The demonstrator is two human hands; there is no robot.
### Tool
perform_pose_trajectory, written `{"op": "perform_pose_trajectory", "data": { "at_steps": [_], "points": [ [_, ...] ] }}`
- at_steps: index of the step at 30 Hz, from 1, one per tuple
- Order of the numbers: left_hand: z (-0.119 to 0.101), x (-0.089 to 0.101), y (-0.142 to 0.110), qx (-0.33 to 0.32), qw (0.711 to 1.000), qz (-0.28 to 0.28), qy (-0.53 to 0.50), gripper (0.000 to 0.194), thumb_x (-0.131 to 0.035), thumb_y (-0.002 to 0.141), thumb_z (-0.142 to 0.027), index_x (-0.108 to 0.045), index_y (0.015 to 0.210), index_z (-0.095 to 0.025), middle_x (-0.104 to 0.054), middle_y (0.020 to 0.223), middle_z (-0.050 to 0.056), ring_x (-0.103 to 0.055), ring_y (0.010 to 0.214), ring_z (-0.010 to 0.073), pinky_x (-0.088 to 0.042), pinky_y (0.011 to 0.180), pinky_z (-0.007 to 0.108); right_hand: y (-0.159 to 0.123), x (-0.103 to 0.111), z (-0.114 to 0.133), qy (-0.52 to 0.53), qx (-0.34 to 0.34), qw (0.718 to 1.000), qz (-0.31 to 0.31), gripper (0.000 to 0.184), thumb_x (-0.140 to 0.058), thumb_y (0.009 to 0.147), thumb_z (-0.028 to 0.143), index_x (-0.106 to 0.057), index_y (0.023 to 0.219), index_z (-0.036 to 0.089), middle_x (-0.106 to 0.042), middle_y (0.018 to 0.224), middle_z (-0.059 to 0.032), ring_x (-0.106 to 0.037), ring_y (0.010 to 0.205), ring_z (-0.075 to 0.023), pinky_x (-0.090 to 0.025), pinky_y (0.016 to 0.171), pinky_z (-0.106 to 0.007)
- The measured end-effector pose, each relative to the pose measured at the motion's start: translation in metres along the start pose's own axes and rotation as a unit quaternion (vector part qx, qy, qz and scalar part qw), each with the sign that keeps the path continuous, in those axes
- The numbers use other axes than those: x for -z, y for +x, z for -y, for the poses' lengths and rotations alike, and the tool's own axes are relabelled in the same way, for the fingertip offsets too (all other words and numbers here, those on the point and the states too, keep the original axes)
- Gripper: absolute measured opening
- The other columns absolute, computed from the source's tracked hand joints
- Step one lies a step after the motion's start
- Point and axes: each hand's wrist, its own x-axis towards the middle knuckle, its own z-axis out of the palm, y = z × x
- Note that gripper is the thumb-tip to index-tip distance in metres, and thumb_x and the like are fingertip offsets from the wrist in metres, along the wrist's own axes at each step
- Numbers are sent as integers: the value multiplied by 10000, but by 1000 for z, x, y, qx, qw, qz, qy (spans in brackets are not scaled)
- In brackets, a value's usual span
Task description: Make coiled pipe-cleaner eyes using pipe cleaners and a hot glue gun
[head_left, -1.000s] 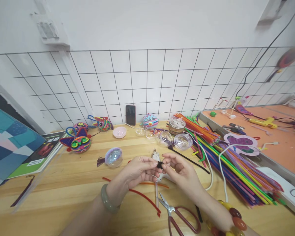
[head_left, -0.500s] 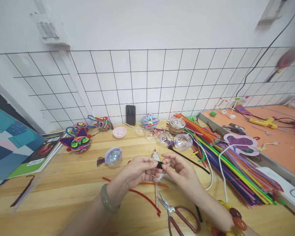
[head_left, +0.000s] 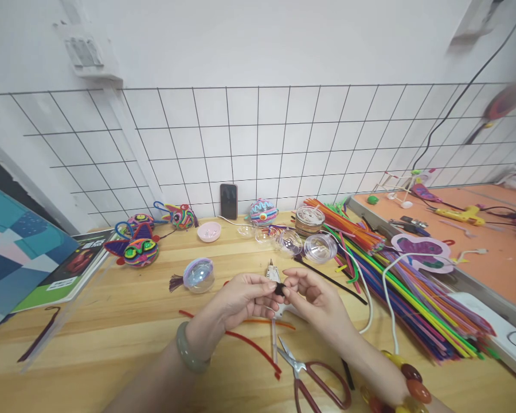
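Between both hands is a small dark tuft, apparently a rolled-up black pipe cleaner [head_left: 279,288]. My left hand [head_left: 243,295] pinches it from the left with thumb and fingertips. From the right, my right hand [head_left: 320,301] grips it with thumb and index finger, the other fingers curled loosely. Behind and below them lies a white glue gun [head_left: 273,272], partly covered by the hands. Scissors with dark red handles [head_left: 300,366] rest slightly open in front. A red pipe cleaner [head_left: 258,349] and an orange one [head_left: 279,325] lie under the hands.
A clear ball with a tassel [head_left: 200,276] sits left of the hands. Clear plastic halves [head_left: 320,248], a pink dish [head_left: 208,232] and a phone [head_left: 229,201] stand at the back. Bundled pipe cleaners [head_left: 413,304] and a white cable [head_left: 389,298] occupy the right. Colourful fish figures [head_left: 140,252] stand left.
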Motion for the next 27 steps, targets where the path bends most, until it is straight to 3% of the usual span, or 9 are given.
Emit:
{"op": "perform_pose_trajectory", "data": {
  "at_steps": [27],
  "points": [
    [1,1,1,5,1000,-1,4,162,-646,719,-230,-661,778,-80,-661,731,85,-598,596,99,-477,596,228,2,-2,0,64,-46,997,9,235,-625,754,230,-541,973,213,-569,765,14,-559,683,-104,-461,650,-225]
  ]
}}
